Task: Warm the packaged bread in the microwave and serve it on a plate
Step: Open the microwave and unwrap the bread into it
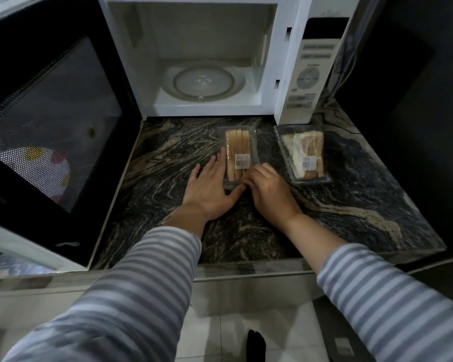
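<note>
Clear-plastic bread pack (239, 152) sits before the open microwave (207, 56) (handy for loading), left hand (209, 186) flat against its side to steady it, right hand (268, 186) curled, pinching its near corner.

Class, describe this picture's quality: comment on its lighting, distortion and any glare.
Head view: dim overall, the white microwave cavity brightest; wide-angle bending bows the counter edges and open door; faint glare on the right bread pack; the striped sleeves look blurred.

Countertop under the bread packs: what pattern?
Dark stone countertop with swirling tan and cream veins; head view.
</note>
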The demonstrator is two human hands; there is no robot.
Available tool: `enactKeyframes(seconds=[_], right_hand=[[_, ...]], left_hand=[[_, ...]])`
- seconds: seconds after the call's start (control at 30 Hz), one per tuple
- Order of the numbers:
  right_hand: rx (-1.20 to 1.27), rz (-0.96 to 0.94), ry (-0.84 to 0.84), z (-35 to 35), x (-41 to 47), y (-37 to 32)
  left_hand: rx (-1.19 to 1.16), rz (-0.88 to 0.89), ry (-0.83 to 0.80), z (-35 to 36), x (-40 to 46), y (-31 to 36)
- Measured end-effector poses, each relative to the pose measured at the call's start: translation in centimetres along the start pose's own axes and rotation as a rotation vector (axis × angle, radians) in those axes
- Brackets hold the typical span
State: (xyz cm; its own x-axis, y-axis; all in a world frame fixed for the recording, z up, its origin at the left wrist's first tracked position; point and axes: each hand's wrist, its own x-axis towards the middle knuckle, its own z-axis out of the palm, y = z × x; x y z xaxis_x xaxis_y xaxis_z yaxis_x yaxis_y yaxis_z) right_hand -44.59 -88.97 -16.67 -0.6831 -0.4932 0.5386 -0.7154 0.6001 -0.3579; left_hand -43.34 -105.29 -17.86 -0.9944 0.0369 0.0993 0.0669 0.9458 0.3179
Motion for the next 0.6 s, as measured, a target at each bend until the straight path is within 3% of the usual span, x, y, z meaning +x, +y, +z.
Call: enactKeyframes(seconds=[0.27,0.37,0.5,0.6], right_hand=[[0.005,-0.005,0.029,0.0,0.0,-0.1],[-0.012,-0.016,0.146,-0.2,-0.1,0.0],[0.223,0.308,0.331,-0.6,-0.3,0.2],[0.250,0.572,0.179,-0.2,1.1,0.3]], left_hand=[[-0.076,-0.003,0.023,-0.1,-0.1,-0.1],[-0.159,-0.009,0.045,-0.5,-0.4,0.1],[-0.345,0.032,0.116,-2.0,0.0,0.3],[-0.321,0.147,0.199,-4.3,2.0,0.6]])
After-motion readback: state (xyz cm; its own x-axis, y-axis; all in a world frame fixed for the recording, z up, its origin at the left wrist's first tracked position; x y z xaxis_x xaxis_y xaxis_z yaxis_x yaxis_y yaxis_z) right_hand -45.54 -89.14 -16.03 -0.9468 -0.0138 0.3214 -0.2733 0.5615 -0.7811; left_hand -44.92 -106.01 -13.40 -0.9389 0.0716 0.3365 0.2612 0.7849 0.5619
